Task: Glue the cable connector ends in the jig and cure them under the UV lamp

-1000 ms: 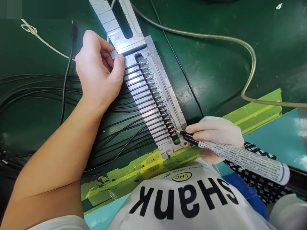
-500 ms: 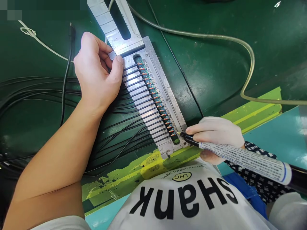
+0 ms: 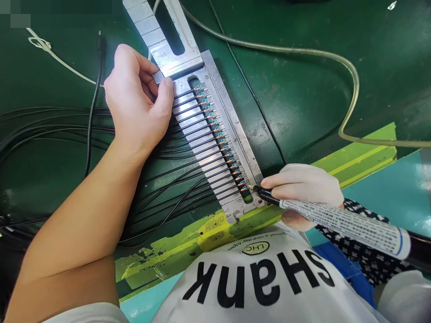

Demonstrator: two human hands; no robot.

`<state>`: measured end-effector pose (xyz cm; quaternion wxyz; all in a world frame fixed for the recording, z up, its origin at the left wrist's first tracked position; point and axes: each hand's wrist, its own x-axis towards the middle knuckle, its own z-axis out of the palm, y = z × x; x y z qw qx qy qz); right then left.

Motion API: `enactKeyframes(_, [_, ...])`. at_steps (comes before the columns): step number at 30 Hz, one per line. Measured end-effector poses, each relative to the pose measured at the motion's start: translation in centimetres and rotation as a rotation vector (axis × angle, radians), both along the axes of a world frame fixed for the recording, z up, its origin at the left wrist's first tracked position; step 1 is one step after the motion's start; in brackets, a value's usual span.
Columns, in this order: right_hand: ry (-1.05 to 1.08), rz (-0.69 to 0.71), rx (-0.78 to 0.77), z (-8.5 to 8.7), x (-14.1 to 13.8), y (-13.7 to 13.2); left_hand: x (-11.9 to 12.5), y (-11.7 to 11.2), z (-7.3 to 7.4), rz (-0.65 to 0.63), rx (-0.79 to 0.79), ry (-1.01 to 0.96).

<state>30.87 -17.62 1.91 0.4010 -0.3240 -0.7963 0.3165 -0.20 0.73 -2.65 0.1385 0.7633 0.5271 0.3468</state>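
My left hand (image 3: 139,96) is closed on the left edge of a metal fixture (image 3: 232,204), thumb on top and fingers curled by the hinged end. In the fixture's slots lies a row of thin black cables (image 3: 188,128), their ends leading to small connector boards (image 3: 215,122) with orange and green wires over a long opening. My right hand (image 3: 303,186) grips a white pen (image 3: 343,226) covered in small print. Its black front end and pale tip reach the connectors at the near end of the row; whether the tip touches one I cannot tell.
The fixture's raised metal lid (image 3: 150,31) leans away at the top. A loose black cable (image 3: 92,112) lies left of my hand. A clear hose (image 3: 303,50) curves across the green bench (image 3: 303,98) at right. Yellow tape (image 3: 363,157) lines the bench edge.
The pen tip has shifted very slightly near the same end of the row. Both hands and the fixture stay practically where they were.
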Motion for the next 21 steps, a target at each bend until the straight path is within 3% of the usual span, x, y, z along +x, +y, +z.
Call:
enactKeyframes(15, [-0.044,-0.03,-0.002,-0.19,-0.07,0.02,0.11,-0.11,0.16,0.035,-0.027,0.004])
enactKeyframes(21, [-0.003,-0.056,0.027,0.72,-0.03,-0.41,0.16,-0.22,0.26,0.04,-0.04,0.013])
